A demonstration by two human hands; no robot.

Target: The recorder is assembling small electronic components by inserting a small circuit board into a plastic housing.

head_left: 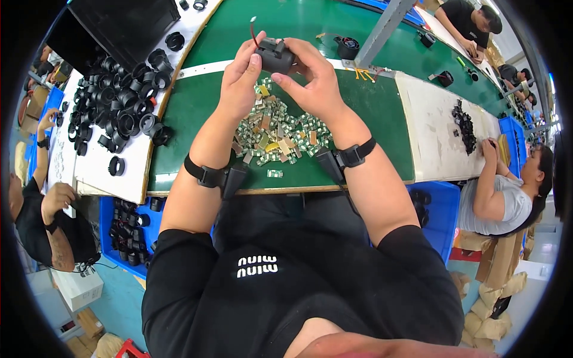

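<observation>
Above the far part of the pile on the bench, both hands hold a black cylindrical plastic housing [276, 58]. A red wire [253, 34] with a small white plug rises from its left side. My left hand [240, 80] grips the left end, thumb against its near face. My right hand [316, 80] has its fingers curled round the right end; the thumb sits below it. Some fingertips are hidden behind the housing. Below my hands lies a heap of small green circuit boards [280, 128], with one single board [274, 173] nearer the bench edge.
Black ring-shaped parts [122, 98] pile up at left beside a dark bin [122, 27]. Blue crates [439, 209] flank my lap. A metal post [385, 33] rises beyond my right hand, near a black round part [346, 46]. Co-workers sit on both sides.
</observation>
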